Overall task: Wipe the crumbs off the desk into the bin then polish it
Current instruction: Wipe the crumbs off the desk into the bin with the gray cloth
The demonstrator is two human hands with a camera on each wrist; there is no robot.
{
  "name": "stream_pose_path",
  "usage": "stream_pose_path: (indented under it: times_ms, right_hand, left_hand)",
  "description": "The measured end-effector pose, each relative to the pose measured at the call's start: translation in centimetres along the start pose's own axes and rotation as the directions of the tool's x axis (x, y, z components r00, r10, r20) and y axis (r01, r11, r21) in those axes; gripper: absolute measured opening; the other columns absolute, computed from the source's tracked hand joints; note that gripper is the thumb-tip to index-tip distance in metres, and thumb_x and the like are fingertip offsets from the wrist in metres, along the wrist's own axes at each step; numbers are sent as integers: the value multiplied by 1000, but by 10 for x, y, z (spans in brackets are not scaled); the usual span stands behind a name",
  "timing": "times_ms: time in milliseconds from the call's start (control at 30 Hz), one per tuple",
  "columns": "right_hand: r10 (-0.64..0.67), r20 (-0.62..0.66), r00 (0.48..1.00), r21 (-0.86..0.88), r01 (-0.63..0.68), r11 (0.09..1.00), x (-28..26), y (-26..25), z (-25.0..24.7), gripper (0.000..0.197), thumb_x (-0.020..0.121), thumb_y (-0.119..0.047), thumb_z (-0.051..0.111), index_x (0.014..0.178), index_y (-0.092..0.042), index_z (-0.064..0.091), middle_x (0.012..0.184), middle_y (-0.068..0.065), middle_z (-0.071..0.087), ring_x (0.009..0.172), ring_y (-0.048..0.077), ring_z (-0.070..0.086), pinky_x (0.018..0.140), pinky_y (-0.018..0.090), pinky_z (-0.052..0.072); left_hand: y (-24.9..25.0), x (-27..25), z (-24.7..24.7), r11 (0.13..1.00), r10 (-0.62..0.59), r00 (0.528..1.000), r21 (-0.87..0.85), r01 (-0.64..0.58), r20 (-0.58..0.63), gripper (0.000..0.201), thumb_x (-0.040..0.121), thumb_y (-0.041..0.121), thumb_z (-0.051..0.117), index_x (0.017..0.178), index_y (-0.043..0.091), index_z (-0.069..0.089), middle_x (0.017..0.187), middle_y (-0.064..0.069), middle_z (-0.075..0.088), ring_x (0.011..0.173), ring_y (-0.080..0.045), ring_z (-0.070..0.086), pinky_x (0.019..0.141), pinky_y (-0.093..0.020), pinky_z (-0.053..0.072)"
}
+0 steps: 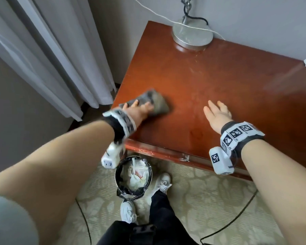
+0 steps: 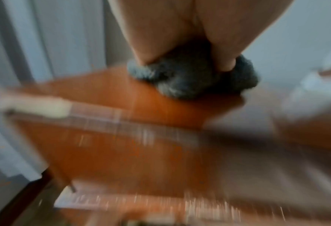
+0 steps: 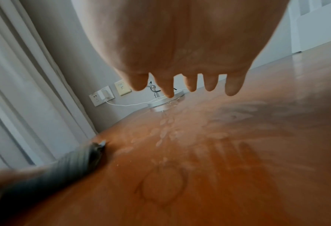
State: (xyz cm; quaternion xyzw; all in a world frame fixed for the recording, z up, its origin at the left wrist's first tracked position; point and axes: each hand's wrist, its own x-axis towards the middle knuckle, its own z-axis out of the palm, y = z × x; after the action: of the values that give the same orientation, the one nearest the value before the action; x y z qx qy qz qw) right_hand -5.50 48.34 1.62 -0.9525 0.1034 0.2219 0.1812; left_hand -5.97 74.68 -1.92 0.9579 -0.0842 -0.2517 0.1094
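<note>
A grey cloth [image 1: 159, 101] lies on the red-brown desk [image 1: 219, 76] near its front left corner. My left hand [image 1: 141, 109] presses down on it with fingers spread over the top. In the blurred left wrist view the cloth [image 2: 180, 85] bunches under the fingers of that hand [image 2: 170, 38]. My right hand [image 1: 217, 112] is held flat just over the middle of the desk's front part, fingers straight and apart, holding nothing. From the right wrist, the hand [image 3: 190, 45] hovers above smeared streaks [image 3: 166, 130], with the cloth [image 3: 79, 162] at lower left. A black-lined bin [image 1: 116, 175] stands on the floor below the front edge.
A round metal lamp base [image 1: 193, 35] with cables sits at the back of the desk by the wall. White curtains [image 1: 51, 59] hang to the left. My shoes [image 1: 163, 181] stand beside the bin on patterned carpet. A wall socket with a charger [image 3: 102, 96] is behind.
</note>
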Motion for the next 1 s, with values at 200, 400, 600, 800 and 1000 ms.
stream_pose_path:
  times_ms: [200,400,600,800,1000]
  right_hand:
    - [-65,39,997,-23,66,998,-10,-1,9,53,99,-47,22,149,-31,17,158,-2,5,145,25,5,118,44,12]
    - [-150,49,987,62,147,987,-24,-13,-2,52,100,-45,21,148,-25,22,156,1,16,143,24,20,116,36,16]
    - [-352,245,903,95,339,936,-50,-36,-7,55,97,-46,33,144,-18,32,146,-3,39,136,17,36,108,25,26]
    - [-415,64,907,134,404,905,-55,-53,-25,48,92,-36,53,135,-16,43,122,-6,54,117,11,50,88,18,32]
    - [-455,-338,824,13,487,873,-18,-65,-57,33,90,-26,57,117,-7,51,123,13,50,112,29,51,90,32,39]
  left_hand:
    - [55,-58,68,892,369,889,167,-421,270,52,100,25,35,145,43,17,155,20,-4,142,-13,-14,115,-50,-10]
    - [48,-77,28,797,376,915,-454,-399,-144,37,98,6,38,132,13,51,136,1,52,123,-3,38,99,0,19]
    - [50,-72,-25,890,105,972,-417,-186,-210,27,99,18,40,124,8,41,93,-1,49,84,-19,49,72,-22,33]
    - [54,-62,-47,863,97,932,-437,-253,-348,19,96,16,47,112,7,51,100,-3,49,89,-16,47,75,-20,34]
    - [12,-32,-54,889,-19,878,-410,-204,-478,36,94,20,52,129,16,52,138,-8,41,130,-18,36,113,-33,25]
